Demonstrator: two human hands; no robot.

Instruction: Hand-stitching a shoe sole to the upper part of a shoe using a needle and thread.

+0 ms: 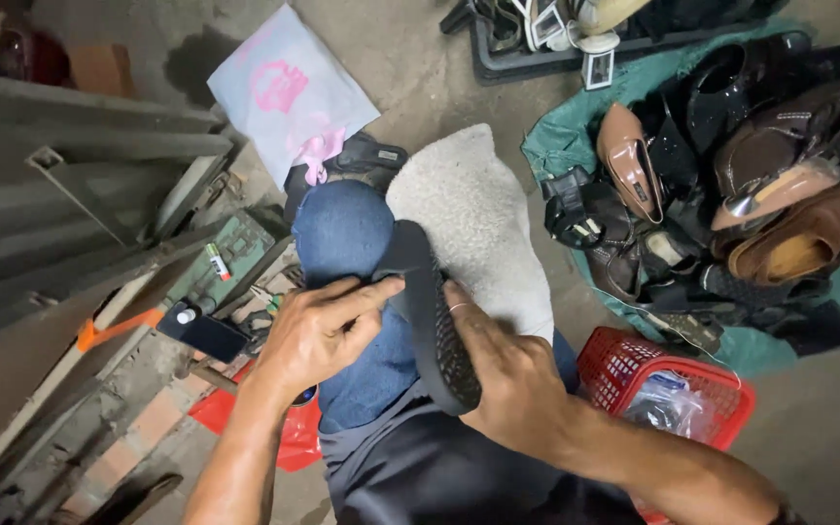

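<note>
The person's left hand [318,331] pinches the upper edge of a dark shoe [435,326] lying sole-up on the knee, while the right hand [507,374] is closed round its other side. Holding it firmly against the knee looks wise. Right of that grip, a red basket [624,362] holds a clear plastic bag [671,399].

Bare concrete floor [420,58] lies open ahead of the knees. To the right, a heap of shoes [731,185] and a red basket [634,374] crowd in; to the left, metal shelving [80,185] and a green toolbox [230,253] block the way.
</note>
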